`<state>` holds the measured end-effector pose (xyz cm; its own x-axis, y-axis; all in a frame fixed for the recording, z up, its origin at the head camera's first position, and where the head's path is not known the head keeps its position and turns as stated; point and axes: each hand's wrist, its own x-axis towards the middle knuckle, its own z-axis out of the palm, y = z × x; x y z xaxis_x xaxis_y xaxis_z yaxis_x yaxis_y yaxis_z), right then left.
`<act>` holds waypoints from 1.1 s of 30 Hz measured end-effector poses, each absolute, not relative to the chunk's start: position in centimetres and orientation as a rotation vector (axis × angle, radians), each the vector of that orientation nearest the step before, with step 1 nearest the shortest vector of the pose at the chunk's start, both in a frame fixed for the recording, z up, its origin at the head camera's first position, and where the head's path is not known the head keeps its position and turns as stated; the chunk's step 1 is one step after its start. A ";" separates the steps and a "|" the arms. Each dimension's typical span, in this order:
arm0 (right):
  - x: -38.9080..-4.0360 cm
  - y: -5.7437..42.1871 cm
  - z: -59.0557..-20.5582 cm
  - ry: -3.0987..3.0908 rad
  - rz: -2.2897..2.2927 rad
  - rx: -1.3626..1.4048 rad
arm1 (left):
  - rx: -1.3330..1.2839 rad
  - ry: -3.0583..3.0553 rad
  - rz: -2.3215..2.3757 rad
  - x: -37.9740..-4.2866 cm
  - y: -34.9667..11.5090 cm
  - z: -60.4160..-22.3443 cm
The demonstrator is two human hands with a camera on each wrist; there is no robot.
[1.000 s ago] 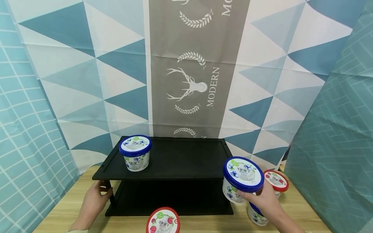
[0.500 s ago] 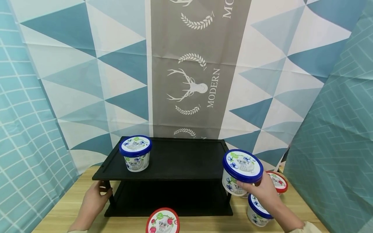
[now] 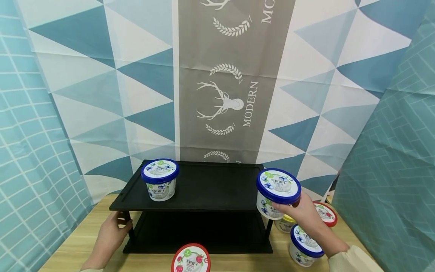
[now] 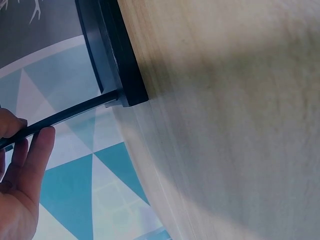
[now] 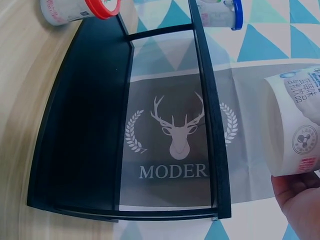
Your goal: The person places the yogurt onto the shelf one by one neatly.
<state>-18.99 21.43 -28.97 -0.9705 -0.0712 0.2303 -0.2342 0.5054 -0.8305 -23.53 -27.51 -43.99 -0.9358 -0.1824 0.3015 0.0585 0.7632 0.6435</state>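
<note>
My right hand [image 3: 302, 211] grips a white tub [image 3: 278, 189] with a blue lid and blueberry print. It is held in the air, overlapping the front right corner of a black two-tier shelf [image 3: 214, 189] in the head view. From the right wrist camera, the tub [image 5: 295, 120] appears beside the upper tier, its base facing the lens. My left hand [image 3: 110, 236] holds the front left post of the shelf; the left wrist view shows thumb and fingers pinching that thin post [image 4: 75, 111]. Another blue-lidded tub [image 3: 160, 181] stands upright at the left of the top tier.
A red-lidded strawberry tub [image 3: 191, 260] sits on the wooden table [image 3: 78, 238] before the shelf. To the right, partly behind my right arm, stand a yellow-lidded tub [image 3: 284, 225], a blue-lidded one [image 3: 306, 247] and a red-lidded one [image 3: 327, 214]. Patterned cloth [image 3: 217, 124] hangs behind.
The tub in my right hand has risen and shifted slightly left toward the shelf top, revealing the yellow-lidded tub and more of the blue-lidded one. My left hand keeps its hold on the post.
</note>
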 end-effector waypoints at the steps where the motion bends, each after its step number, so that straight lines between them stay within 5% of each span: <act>1: -19.1 21.4 -28.9 -2.580 1.465 0.270 | 0.094 -2.616 -0.976 -23.6 -27.5 -44.0; 33: -21.0 19.6 -29.2 -2.553 1.577 0.299 | 0.093 -2.609 -0.951 -23.6 -27.4 -43.9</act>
